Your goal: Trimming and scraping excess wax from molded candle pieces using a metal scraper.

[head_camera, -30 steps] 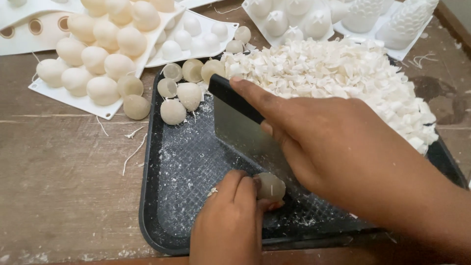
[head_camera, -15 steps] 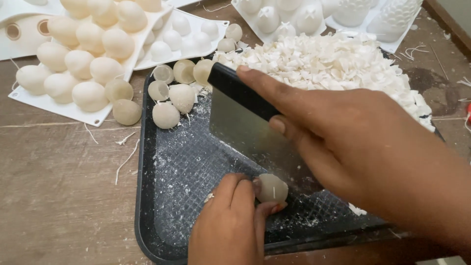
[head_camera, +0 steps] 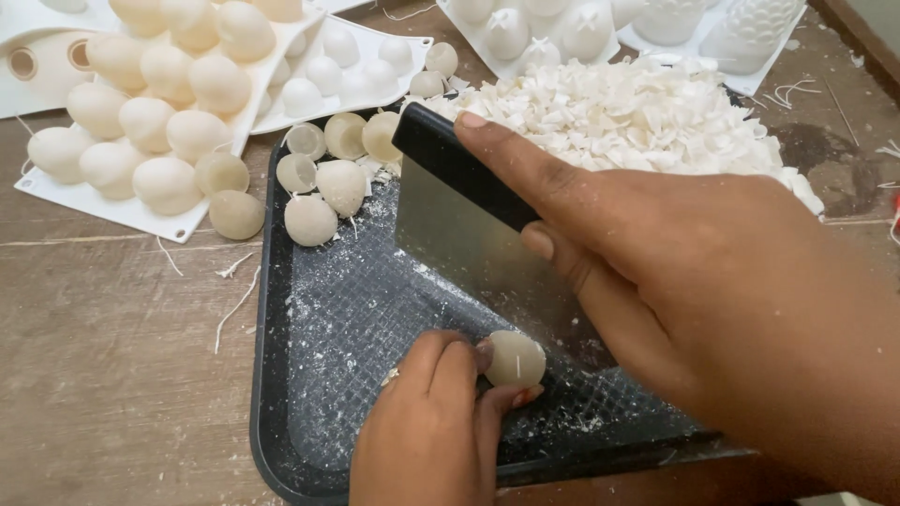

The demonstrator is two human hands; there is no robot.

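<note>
Item: small cream wax half-sphere (head_camera: 514, 359), near-centre of the black tray (head_camera: 272, 375), resting on the tray's gridded liner.

Left hand (head_camera: 427, 436): at the near edge of the tray, fingers (head_camera: 450, 361) closed on the half-sphere from its left and near side — pinning it to the liner. The piece lies at the fingertips, just to their right.

Right hand (head_camera: 712, 300): comes in from the right, fingers wrapped over the black handle of a metal bench scraper (head_camera: 469, 244), forefinger stretched along the top. The blade's long axis runs from far-left to near-right; its lower edge meets the liner just beyond and to the right of the half-sphere, touching or nearly so — which, cannot be told. The left hand is the nearer to the piece.

Surroundings: heap of white wax shavings (head_camera: 619, 112) at the far right of the tray; loose half-spheres (head_camera: 323, 178) at its far-left corner; white silicone moulds (head_camera: 112, 187) with cream domes to the far left on the wooden worktop (head_camera: 103, 356); further white moulds (head_camera: 712, 37) at the far edge.
</note>
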